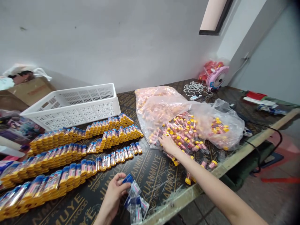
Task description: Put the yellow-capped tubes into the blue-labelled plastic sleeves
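Observation:
My left hand (114,189) pinches a small clear plastic packet with a blue top (134,187) between thumb and fingers, above the front edge of the table. Just below it lie more blue-topped clear packets (137,208), partly overlapping. Farther right, my right hand (168,145) reaches palm down onto a heap of clear tubes with yellow caps and pink contents (185,129). Its fingers are stretched out over the near left side of the heap, and whether they touch a single tube cannot be made out. The tubes spill from a large clear plastic bag (159,101).
Left of my hands, yellow-and-blue tubes (70,172) are stacked in several long rows. Behind them stands a white plastic basket (93,109), beside a cardboard box (30,90). A pink fan (217,78) and coiled white cable (195,88) sit at the back right. The table's wooden edge (225,167) runs diagonally.

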`<state>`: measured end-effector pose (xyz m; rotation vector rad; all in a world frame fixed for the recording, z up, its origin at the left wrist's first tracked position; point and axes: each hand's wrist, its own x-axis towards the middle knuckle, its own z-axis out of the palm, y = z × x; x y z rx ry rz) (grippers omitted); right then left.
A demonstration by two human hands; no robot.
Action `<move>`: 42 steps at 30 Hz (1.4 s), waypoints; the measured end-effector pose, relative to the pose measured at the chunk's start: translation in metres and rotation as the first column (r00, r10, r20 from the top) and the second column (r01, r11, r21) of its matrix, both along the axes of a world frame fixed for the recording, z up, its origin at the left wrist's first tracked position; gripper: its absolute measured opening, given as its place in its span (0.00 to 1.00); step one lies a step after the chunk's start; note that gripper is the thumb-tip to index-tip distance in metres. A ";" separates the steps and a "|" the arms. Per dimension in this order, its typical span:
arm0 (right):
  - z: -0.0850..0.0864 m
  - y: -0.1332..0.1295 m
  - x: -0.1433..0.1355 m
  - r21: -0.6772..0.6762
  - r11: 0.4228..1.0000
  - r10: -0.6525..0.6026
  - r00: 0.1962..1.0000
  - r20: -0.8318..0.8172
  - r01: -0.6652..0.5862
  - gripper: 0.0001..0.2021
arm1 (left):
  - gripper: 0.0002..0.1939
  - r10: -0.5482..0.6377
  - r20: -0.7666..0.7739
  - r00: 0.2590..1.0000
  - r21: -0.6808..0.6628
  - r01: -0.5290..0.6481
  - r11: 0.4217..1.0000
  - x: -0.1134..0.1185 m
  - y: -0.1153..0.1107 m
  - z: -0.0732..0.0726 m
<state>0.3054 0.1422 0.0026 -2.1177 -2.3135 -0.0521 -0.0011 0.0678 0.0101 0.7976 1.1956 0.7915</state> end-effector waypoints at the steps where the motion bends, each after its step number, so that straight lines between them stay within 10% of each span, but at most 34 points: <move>1: 0.002 -0.002 0.002 -0.006 1.000 0.013 1.000 -0.006 -0.013 0.12 | 0.25 -0.020 0.010 1.000 -0.009 0.020 1.000 0.001 0.002 0.003; 8: 0.025 -0.029 -0.002 0.002 0.993 0.117 0.985 -0.123 -0.118 0.13 | 0.18 -0.240 -0.260 0.935 0.138 0.282 0.949 -0.002 0.009 -0.021; 19: 0.008 -0.050 -0.038 -0.212 0.947 0.180 0.946 -0.269 -0.241 0.06 | 0.05 0.119 -0.795 0.594 0.405 0.376 0.833 -0.026 0.011 -0.036; 23: 0.005 -0.046 -0.034 -0.194 0.945 0.178 0.911 -0.372 -0.264 0.08 | 0.09 0.126 -0.671 0.731 0.424 0.239 0.874 -0.031 0.012 -0.036; 28: -0.016 -0.061 -0.034 -0.091 0.985 0.087 0.878 -0.471 -0.147 0.12 | 0.19 0.194 -0.140 0.971 0.209 -0.162 0.964 -0.040 0.016 -0.030; 34: -0.031 -0.077 -0.035 0.046 0.999 0.035 0.744 -0.668 -0.005 0.23 | 0.22 0.353 0.183 0.918 -0.146 -0.330 0.933 -0.027 0.024 -0.008; 39: -0.004 -0.091 -0.086 0.054 0.998 0.042 0.451 -0.892 0.013 0.30 | 0.13 0.415 0.270 0.869 -0.242 -0.356 0.903 -0.010 0.030 0.001; 42: 0.012 -0.102 -0.122 0.064 0.994 0.097 0.425 -0.900 -0.090 0.36 | 0.13 0.456 0.281 0.844 -0.257 -0.391 0.884 -0.003 0.030 0.005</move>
